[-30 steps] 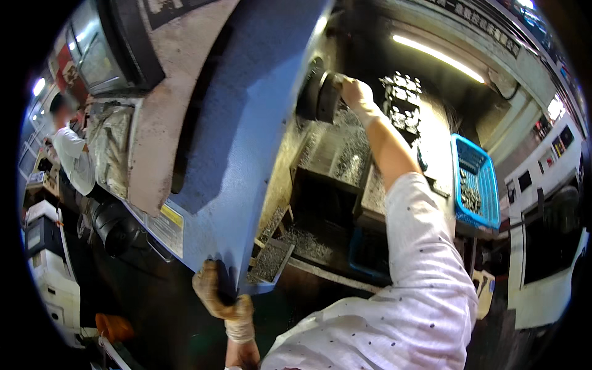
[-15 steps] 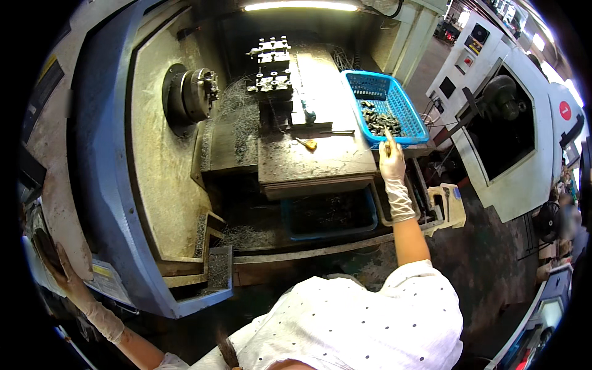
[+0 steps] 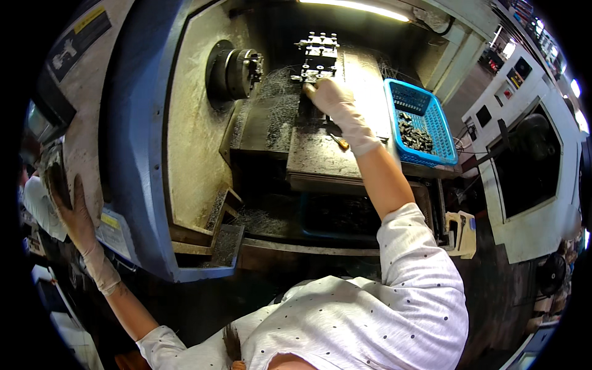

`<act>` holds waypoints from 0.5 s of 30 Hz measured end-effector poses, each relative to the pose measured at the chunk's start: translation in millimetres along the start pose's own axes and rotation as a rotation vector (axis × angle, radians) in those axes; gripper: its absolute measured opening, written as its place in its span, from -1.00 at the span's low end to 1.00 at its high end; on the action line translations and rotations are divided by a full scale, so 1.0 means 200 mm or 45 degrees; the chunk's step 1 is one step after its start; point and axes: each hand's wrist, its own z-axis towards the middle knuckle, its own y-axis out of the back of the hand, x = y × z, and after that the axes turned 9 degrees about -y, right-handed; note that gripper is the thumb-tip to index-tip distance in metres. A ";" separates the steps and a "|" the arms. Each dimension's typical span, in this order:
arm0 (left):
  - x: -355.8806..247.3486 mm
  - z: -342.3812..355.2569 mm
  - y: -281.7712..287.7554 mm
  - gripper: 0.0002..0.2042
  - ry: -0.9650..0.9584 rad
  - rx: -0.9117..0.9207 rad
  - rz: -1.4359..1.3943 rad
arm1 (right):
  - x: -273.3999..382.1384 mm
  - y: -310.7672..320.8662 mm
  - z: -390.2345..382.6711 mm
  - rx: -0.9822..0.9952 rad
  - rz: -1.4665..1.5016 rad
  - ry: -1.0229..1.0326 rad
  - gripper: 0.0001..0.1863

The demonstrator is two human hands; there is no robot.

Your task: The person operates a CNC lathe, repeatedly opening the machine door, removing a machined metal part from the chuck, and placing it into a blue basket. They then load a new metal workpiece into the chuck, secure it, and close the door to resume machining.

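Observation:
My right hand, in a thin pale glove, reaches over the machine bed to the near end of the tool block. Its fingers are bent together, and whatever they hold is too small or hidden to make out. My left hand, also gloved, lies at the far left against the machine's pale front panel, fingers stretched and thumb apart. A round chuck faces the block from the left. Right of my forearm stands a blue plastic basket with many small dark metal parts.
A yellow-handled tool lies on the metal bed plate, beneath my right forearm. Metal shavings cover the area beside the chuck. The blue door frame rises at left. Another machine stands at right.
My right hand has gone from the basket's near edge leftward and away to the tool block. My left hand stays by the panel. The whole view has shifted.

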 end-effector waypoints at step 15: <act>-0.03 -0.01 0.02 -0.57 -0.056 -0.060 0.122 | -0.01 -0.18 -0.01 -0.636 0.893 -0.072 -0.81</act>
